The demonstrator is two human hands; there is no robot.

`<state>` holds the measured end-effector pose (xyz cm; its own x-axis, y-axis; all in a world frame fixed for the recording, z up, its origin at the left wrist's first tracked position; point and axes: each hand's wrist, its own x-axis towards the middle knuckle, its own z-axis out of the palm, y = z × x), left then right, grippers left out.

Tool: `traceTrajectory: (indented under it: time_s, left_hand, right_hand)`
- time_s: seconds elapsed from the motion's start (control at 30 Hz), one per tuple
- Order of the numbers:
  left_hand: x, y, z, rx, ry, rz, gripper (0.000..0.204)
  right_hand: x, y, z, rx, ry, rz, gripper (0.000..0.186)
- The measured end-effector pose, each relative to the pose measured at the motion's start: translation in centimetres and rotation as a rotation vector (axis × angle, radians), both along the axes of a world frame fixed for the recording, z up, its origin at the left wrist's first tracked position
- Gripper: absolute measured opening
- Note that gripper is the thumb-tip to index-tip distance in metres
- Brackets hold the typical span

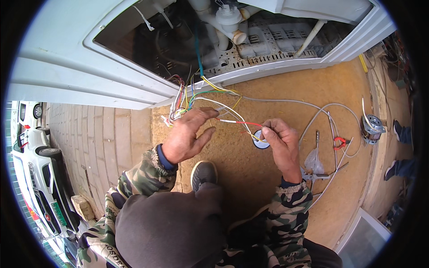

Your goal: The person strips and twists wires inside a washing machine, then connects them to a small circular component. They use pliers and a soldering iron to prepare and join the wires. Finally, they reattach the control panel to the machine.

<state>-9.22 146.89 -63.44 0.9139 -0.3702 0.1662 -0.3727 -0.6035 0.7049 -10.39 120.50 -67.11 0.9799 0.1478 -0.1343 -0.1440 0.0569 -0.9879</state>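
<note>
My right hand (281, 145) pinches a thin red wire (250, 123) between thumb and fingers. The wire stretches left across the gap between my hands, with a white section (228, 121) near its left end. My left hand (187, 134) is open, palm down, its fingers stretched toward that end and the thumb apart; whether the fingertips touch the wire is hidden. Behind it, a bundle of coloured wires (181, 105) spills from the opening of a white appliance cabinet (152, 80). A round blue-and-white roll (261, 144) lies below my right fingers, partly covered.
A grey cable (308, 103) loops over the ground to the right. Red-handled pliers (342, 143), metal rods and a motor (372, 129) lie there. The cabinet shows a perforated metal base (263, 44) and white pipes. Parked cars (44, 174) stand far left; another person's legs (404, 134) show far right.
</note>
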Motion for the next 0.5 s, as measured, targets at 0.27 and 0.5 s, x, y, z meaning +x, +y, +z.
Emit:
traceTrajectory:
  time_s: [0.27,0.5]
  left_hand:
    - [0.7,-0.2,-0.9,0.007,0.155,-0.278,0.015]
    - [1.0,-1.0,0.6,-0.039,0.478,-0.156,0.02]
  right_hand:
    - [-0.1,-0.5,0.3,-0.072,0.028,0.05,0.016]
    - [-0.1,-2.0,0.7,-0.101,0.03,0.11,0.016]
